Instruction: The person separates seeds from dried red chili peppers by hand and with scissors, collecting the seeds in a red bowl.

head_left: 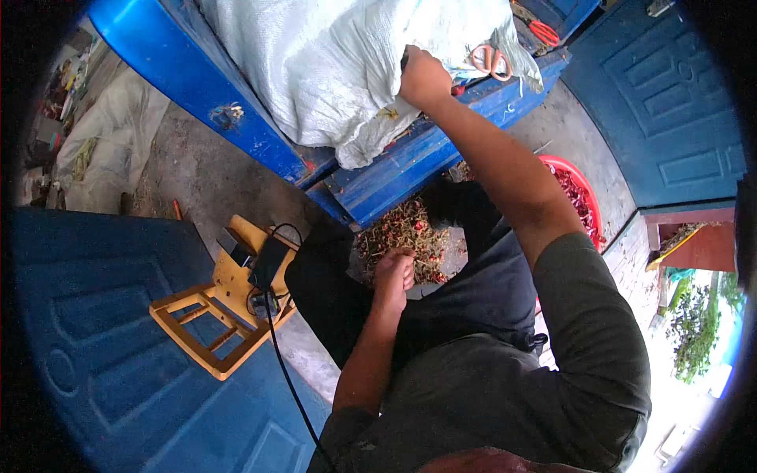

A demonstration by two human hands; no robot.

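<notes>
A large white woven sack [315,71] lies across the blue wooden bench-like frame [441,150] in front of me. My right hand [426,77] reaches far forward and is closed on the edge of the sack, its fingertips partly hidden by the cloth. A small dark patch shows at the fingers. My left hand [394,276] is curled in a fist between my knees, above a heap of dry stems with red bits [402,229]. Whatever the fist may hold is hidden.
Pink-handled scissors [490,61] and red-handled scissors [544,32] lie beyond my right hand. A red basin [587,193] of dark red chilies stands at right. To the left are a wooden chair [229,315] with a black device and cable, and a blue door [118,331].
</notes>
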